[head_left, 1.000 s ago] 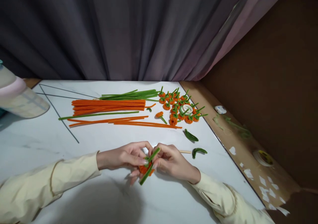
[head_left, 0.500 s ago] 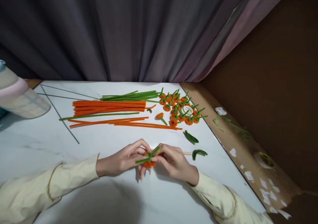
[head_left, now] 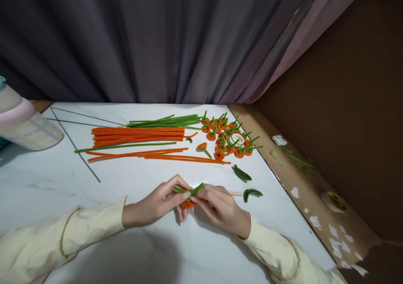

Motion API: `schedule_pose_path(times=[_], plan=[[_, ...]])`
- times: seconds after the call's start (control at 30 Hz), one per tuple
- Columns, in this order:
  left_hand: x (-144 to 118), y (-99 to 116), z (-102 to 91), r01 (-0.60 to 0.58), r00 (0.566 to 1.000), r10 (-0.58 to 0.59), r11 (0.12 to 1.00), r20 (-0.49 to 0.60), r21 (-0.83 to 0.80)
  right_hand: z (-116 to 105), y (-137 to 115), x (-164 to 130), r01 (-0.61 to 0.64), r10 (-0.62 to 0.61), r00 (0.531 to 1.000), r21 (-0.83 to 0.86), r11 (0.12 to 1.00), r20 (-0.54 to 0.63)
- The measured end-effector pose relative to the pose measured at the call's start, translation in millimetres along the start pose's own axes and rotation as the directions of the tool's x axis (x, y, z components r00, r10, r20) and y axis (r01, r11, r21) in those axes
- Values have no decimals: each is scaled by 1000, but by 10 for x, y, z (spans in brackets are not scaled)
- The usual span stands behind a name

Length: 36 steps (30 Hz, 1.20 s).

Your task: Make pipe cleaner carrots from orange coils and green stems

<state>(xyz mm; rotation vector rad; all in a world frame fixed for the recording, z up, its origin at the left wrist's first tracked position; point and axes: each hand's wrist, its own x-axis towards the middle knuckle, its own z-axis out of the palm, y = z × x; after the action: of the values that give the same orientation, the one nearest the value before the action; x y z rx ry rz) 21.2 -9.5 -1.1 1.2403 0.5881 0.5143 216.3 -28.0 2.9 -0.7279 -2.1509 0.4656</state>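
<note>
My left hand and my right hand meet over the near middle of the white table. Between their fingertips they pinch a small orange pipe-cleaner coil with a green pipe-cleaner stem wrapped across its top. The stem's two ends stick out left and right of the fingers. A thin wooden stick pokes out from behind my right hand, lying on the table.
Bundles of orange pipe cleaners and green pipe cleaners lie at the back. A heap of finished orange coils with green stems surrounds a white tape roll. Two green loops lie right. A pale container stands far left.
The green stem has swung from steeply slanted to nearly level across the orange coil. Both hands shifted slightly away from me, fingers staying closed on the piece.
</note>
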Motion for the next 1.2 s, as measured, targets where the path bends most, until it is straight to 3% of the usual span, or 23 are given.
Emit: schedule_pose_path(times=[0.1,0.2,0.3,0.4,0.53,0.73,0.97,1.1,1.2], plan=[[3,-6,8,-7,999,8,999,-49,36,-12,2,-10,-44,47,999,93,995,-26],[3,-4,-5,-33,997,40,995,-73,96,-54,0,-25,-186,193,981,178,966,-22],[-13,-9,-26,-91,991,109,973,-73,213,-111,-12,-22,-389,388,920,244,889,54],[-44,-23,-38,-148,983,178,900,-35,410,-146,-33,3,-512,480,859,284,811,178],[-76,-51,-38,-218,967,252,774,26,595,-150,-78,37,-551,493,830,250,796,261],[-73,-85,-35,-264,925,379,620,13,739,-152,-134,35,-564,508,810,153,811,294],[-41,-84,-62,-387,892,399,439,209,811,-95,-175,41,-664,604,747,269,698,279],[-22,-85,-82,-437,873,398,386,281,813,-60,-202,52,-694,630,719,351,629,293],[-20,-59,-73,-422,886,393,458,247,783,-49,-205,45,-690,630,722,369,623,287]])
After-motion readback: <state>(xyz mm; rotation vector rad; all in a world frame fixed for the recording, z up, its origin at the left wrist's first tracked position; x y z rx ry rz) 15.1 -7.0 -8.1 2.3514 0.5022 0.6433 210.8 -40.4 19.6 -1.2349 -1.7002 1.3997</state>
